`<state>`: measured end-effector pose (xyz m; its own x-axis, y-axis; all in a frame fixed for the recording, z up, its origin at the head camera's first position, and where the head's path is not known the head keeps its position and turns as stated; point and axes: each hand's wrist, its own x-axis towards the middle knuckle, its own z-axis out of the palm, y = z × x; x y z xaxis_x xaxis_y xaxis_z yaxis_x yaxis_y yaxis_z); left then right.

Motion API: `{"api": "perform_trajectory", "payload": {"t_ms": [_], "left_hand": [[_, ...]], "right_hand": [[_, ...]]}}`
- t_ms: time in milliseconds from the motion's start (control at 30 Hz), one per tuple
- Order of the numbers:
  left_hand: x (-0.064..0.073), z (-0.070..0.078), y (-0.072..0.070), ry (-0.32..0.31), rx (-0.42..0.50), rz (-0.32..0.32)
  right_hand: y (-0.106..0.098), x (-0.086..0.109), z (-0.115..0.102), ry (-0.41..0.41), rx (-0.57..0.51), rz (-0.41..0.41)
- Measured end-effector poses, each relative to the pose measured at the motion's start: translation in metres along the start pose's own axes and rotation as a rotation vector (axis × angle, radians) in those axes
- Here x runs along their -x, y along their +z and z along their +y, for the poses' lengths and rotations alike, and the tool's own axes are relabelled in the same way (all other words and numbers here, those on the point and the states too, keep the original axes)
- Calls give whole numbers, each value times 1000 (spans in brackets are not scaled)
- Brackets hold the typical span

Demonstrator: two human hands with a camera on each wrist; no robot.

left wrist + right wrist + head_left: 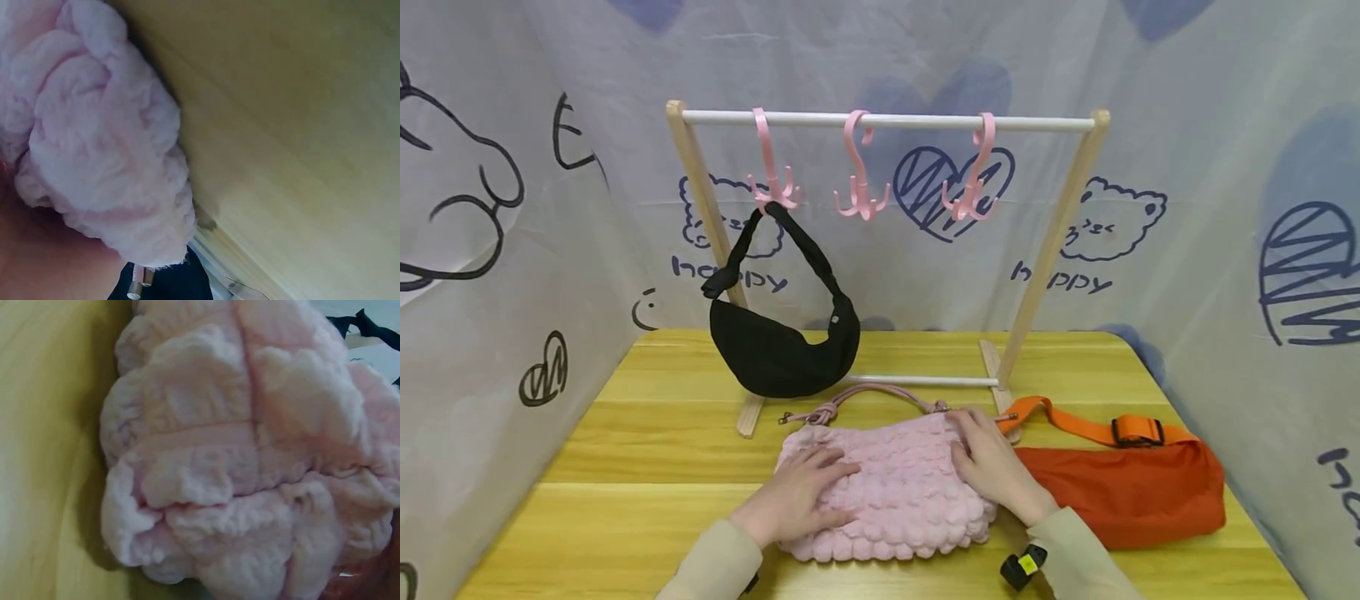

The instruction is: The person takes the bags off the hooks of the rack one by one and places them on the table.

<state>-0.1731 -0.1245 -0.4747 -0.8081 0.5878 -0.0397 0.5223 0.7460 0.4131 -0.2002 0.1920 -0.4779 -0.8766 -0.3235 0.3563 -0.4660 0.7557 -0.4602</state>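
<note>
A pink puffy quilted handbag [898, 483] lies on the table in the head view, its thin pink strap [880, 387] looping above the top edge. My left hand [808, 492] rests on the bag's left side with its fingers spread over the fabric. On the upper right part of the bag lies my right hand [996, 462], fingers reaching to the top edge and thumb on the front. Puckered fabric of the pink bag [106, 144] fills much of the left wrist view. The right wrist view shows the bag's bulging side close up, with the hand mostly hidden.
Behind the bag stands a wooden rack with a white rail [917, 122] carrying pink hooks [861, 179]. A black shoulder bag [782, 354] hangs from the left hook. To the right, an orange-red bag [1127, 492] lies on the wooden table [625, 467]. Patterned cloth surrounds the table.
</note>
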Motion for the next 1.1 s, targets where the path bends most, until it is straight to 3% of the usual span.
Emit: {"api": "perform_trajectory", "payload": {"t_ms": [200,500,700,1100], "left_hand": [[-4,-7,-4,-3,21,-15],[-3,-17,-14,-55,61,-30],[-1,-23,-14,-63,78,-22],[-10,-16,-10,0,82,-25]], "right_hand": [[-3,2,-19,-12,19,-8],[11,5,-36,-82,47,-173],[16,0,-37,-112,74,-213],[10,6,-29,-36,165,-301]]}}
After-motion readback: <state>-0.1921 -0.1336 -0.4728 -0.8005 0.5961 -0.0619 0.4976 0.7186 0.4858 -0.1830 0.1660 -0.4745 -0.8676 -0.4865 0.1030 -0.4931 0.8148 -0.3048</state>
